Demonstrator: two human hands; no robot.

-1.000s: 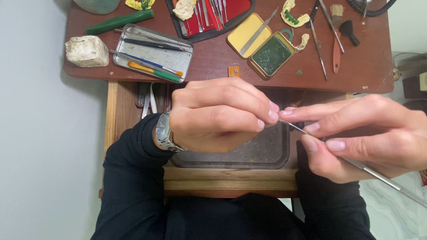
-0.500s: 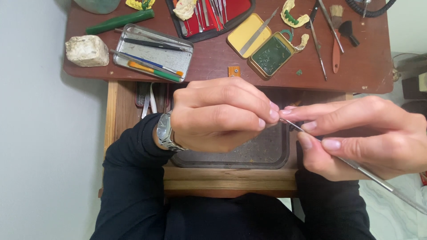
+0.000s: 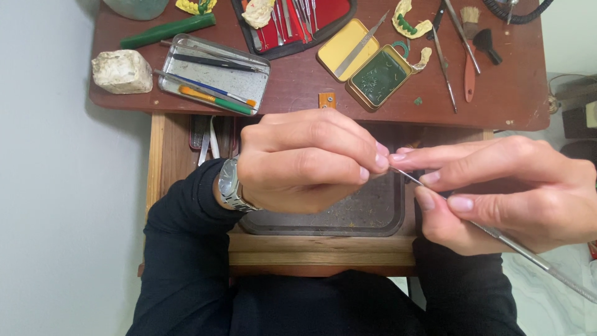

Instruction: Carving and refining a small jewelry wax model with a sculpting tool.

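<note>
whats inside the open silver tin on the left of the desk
In the silver tin lie slim tools: a dark one, a blue-handled one and an orange-and-green one. Its floor otherwise shows bare, speckled metal. Nothing covers it; both hands work lower down.

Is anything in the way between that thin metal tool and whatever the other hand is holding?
Nothing visible: the thin metal tool in the right hand reaches straight to the left hand fingertips; what they hold is hidden.

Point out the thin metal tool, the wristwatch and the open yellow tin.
thin metal tool [image 3: 510, 244], head view, shaft below the right hand
wristwatch [image 3: 229, 186], head view, case
open yellow tin [image 3: 339, 57], head view, lid's inside
</note>
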